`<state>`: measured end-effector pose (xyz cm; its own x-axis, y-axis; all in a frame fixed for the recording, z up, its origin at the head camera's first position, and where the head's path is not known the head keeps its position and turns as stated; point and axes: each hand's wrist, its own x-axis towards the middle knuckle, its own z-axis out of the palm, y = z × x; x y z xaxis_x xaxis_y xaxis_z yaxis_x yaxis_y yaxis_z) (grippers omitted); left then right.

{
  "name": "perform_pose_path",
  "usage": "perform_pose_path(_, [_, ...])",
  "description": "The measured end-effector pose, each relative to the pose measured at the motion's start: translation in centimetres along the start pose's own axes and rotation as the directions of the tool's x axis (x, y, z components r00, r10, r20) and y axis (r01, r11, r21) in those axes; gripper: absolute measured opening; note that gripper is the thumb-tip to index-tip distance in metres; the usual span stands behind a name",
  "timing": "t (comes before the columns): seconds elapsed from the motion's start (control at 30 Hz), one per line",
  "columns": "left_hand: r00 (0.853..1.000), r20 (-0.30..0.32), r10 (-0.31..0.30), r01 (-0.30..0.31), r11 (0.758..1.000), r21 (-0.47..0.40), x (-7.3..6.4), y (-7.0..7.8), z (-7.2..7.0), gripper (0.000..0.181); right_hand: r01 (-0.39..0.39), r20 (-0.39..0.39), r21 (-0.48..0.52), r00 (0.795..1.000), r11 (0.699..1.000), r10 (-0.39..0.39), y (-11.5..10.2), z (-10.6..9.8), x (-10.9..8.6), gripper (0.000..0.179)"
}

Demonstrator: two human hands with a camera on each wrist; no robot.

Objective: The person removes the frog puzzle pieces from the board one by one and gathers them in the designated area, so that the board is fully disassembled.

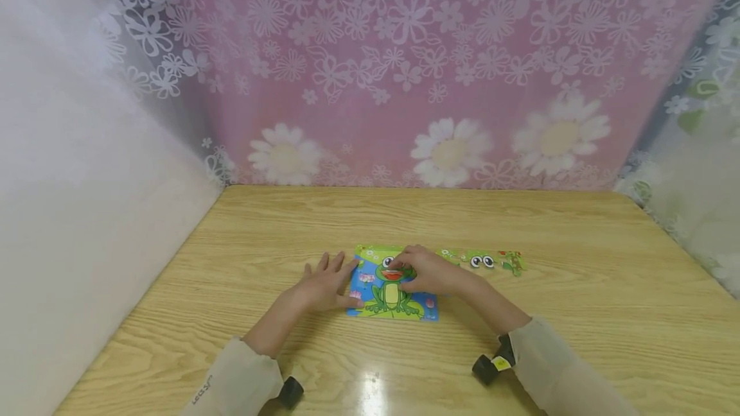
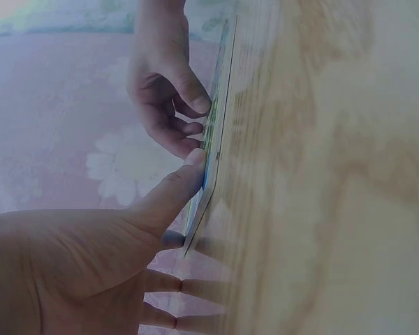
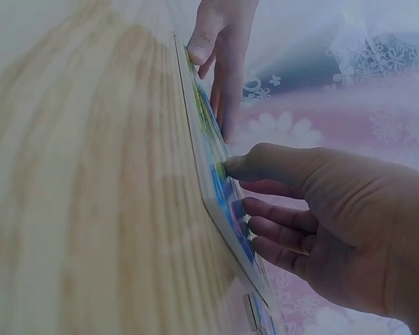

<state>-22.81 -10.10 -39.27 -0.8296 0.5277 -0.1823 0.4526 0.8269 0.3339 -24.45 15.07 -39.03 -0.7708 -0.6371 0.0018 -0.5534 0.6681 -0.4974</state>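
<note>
A frog jigsaw puzzle (image 1: 393, 307) lies flat on the wooden table in the head view, showing a green frog on a lily pad against blue. My left hand (image 1: 326, 286) spreads its fingers at the puzzle's left side, its thumb resting on the lower left edge. Over the upper right of the picture, my right hand (image 1: 430, 271) touches the surface with bent fingertips and thumb. The right wrist view has a gap between that thumb (image 3: 248, 164) and the fingers, all lightly on the board. Part of the frog's head is hidden under this hand.
Right of the puzzle lie loose puzzle pieces: one with a pair of frog eyes (image 1: 482, 261) and one with red and green plants (image 1: 513, 262). Another green piece (image 1: 448, 254) shows just behind my right hand. A pink flowered curtain (image 1: 370, 95) hangs behind the table (image 1: 590, 313).
</note>
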Motion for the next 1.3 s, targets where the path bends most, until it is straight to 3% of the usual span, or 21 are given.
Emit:
perform_pose_path(0.4, [1.000,0.003,-0.003,0.003,1.000,0.005,0.0,0.1,0.0,0.085,0.045,-0.007,0.055,0.999,0.997,-0.045,0.7,0.1,0.1,0.030])
perform_pose_path(0.8, [1.000,-0.001,0.004,-0.004,1.000,-0.003,0.1,-0.1,0.1,0.085,0.048,-0.085,0.122,0.996,0.991,-0.038,1.5,0.7,0.4,0.022])
perform_pose_path(1.17, [1.000,0.003,0.000,0.000,1.000,0.004,0.0,0.1,0.0,0.085,0.070,-0.109,0.147,0.993,0.987,-0.055,1.9,0.8,0.5,0.021])
perform_pose_path(1.3, [1.000,0.002,0.002,-0.002,1.000,0.002,0.0,0.0,0.0,0.085,0.067,-0.087,0.120,0.995,0.990,-0.057,1.8,0.8,0.4,0.028])
